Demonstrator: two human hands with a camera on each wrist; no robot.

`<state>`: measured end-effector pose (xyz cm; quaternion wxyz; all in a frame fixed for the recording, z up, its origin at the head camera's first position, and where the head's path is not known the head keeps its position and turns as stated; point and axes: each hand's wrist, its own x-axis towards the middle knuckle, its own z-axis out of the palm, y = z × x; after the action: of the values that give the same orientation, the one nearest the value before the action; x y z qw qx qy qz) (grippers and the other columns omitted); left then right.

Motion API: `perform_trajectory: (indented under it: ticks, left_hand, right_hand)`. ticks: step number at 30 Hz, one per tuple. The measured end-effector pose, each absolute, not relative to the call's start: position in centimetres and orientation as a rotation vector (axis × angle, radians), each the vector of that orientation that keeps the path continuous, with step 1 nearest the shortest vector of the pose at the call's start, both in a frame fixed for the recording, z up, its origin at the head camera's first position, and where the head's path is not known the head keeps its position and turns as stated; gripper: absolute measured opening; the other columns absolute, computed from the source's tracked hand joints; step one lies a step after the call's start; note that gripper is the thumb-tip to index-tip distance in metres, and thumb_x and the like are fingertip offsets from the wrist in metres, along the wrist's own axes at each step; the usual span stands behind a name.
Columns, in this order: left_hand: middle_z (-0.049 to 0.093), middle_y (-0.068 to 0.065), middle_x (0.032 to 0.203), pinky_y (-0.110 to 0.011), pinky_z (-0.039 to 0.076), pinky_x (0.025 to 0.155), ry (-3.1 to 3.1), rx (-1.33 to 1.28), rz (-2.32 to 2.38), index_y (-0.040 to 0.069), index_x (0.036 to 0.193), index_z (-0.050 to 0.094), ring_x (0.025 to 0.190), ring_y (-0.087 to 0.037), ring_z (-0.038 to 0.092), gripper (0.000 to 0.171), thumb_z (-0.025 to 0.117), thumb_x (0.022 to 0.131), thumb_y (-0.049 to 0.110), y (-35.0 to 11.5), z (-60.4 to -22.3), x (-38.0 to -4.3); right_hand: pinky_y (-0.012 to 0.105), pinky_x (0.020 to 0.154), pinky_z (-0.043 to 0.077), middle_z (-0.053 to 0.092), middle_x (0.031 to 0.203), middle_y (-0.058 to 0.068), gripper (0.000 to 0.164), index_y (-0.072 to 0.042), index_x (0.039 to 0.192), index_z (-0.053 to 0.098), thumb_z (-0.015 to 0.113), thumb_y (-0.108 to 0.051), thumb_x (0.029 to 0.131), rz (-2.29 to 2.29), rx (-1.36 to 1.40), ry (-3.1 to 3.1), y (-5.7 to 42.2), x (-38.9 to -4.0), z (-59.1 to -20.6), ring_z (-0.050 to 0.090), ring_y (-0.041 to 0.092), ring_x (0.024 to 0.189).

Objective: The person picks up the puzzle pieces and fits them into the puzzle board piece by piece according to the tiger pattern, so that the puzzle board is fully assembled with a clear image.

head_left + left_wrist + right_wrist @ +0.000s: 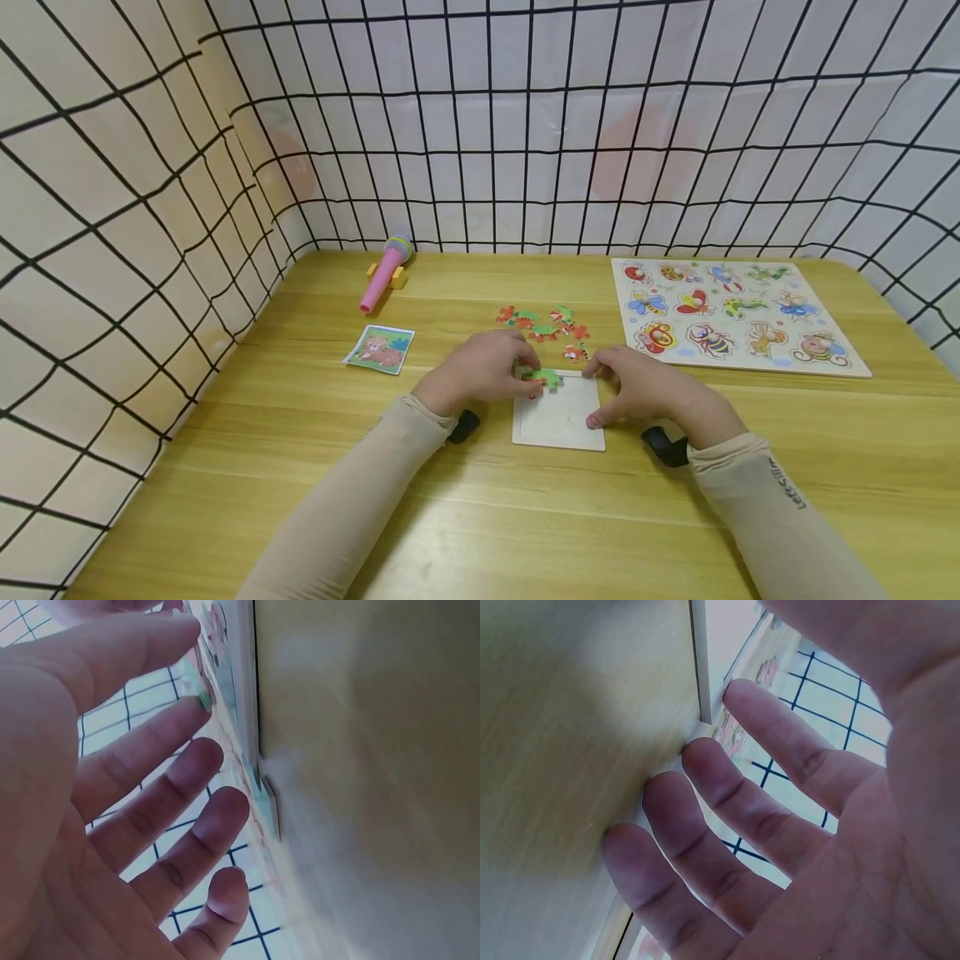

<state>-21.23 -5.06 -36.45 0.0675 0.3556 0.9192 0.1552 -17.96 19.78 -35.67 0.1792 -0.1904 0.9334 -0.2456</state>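
Note:
In the head view my left hand (487,367) pinches a green and orange jigsaw piece (547,380) between thumb and index finger, low over the top left of a white puzzle tray (558,423). The left wrist view shows the green edge of the piece (204,697) by the index fingertip, the other fingers spread. My right hand (648,383) steadies the tray, thumb at its right edge and index finger by its top right corner. Fairly straight fingers (712,769) touch the table and the tray's corner (705,705) in the right wrist view.
Several loose jigsaw pieces (543,332) lie just beyond the tray. To the left is a picture card (381,349); behind it a pink toy microphone (384,279) leans on yellow blocks (399,278). A wooden insect puzzle board (738,317) lies at right. Black netting (491,152) surrounds the table.

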Motion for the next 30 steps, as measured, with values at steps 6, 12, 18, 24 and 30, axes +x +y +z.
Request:
perform_trajectory:
  ticks: [6, 12, 18, 24, 30]
  left_hand:
    - [0.063, 0.006, 0.103, -0.030, 0.045, 0.075, 2.790, 1.035, 0.434, 0.017, 0.107, 0.077, 0.085, -0.011, 0.054, 0.028, 0.077, 0.090, 0.040, -4.80, -36.39, -20.99]
    - [0.062, 0.007, 0.103, -0.030, 0.045, 0.077, 2.802, 1.019, 0.420, 0.018, 0.108, 0.077, 0.087, -0.010, 0.055, 0.029, 0.077, 0.089, 0.040, -4.64, -36.49, -20.91]
    - [0.063, 0.005, 0.102, -0.030, 0.046, 0.078, 2.801, 1.032, 0.415, 0.017, 0.108, 0.076, 0.087, -0.010, 0.055, 0.029, 0.076, 0.090, 0.040, -4.43, -36.56, -20.72]
    - [0.064, 0.006, 0.103, -0.028, 0.047, 0.078, 2.807, 1.064, 0.400, 0.017, 0.108, 0.077, 0.087, -0.008, 0.056, 0.028, 0.076, 0.091, 0.039, -4.22, -36.63, -20.56]
    - [0.063, 0.007, 0.102, -0.028, 0.047, 0.077, 2.819, 1.095, 0.364, 0.018, 0.109, 0.076, 0.087, -0.008, 0.056, 0.030, 0.075, 0.091, 0.042, -4.01, -36.69, -20.42]
  right_hand:
    - [0.054, 0.102, 0.039, 0.056, 0.121, 0.014, 0.064, -0.006, 0.120, 0.063, 0.091, -0.039, 0.073, -0.694, -0.526, 2.631, 19.78, -17.96, -35.73, 0.051, 0.033, 0.113]
    - [0.054, 0.102, 0.040, 0.057, 0.121, 0.014, 0.065, -0.006, 0.120, 0.063, 0.091, -0.040, 0.073, -0.688, -0.520, 2.633, 19.69, -17.94, -35.65, 0.051, 0.033, 0.113]
    - [0.054, 0.102, 0.040, 0.056, 0.122, 0.013, 0.065, -0.007, 0.121, 0.063, 0.091, -0.042, 0.072, -0.676, -0.505, 2.634, 19.60, -18.01, -35.61, 0.051, 0.032, 0.113]
    - [0.054, 0.102, 0.040, 0.056, 0.121, 0.014, 0.065, -0.007, 0.121, 0.063, 0.091, -0.041, 0.073, -0.672, -0.507, 2.634, 19.60, -17.89, -35.47, 0.051, 0.032, 0.113]
    - [0.053, 0.100, 0.041, 0.056, 0.119, 0.013, 0.064, -0.006, 0.120, 0.063, 0.091, -0.040, 0.074, -0.669, -0.523, 2.639, 19.63, -17.70, -35.30, 0.052, 0.031, 0.111]
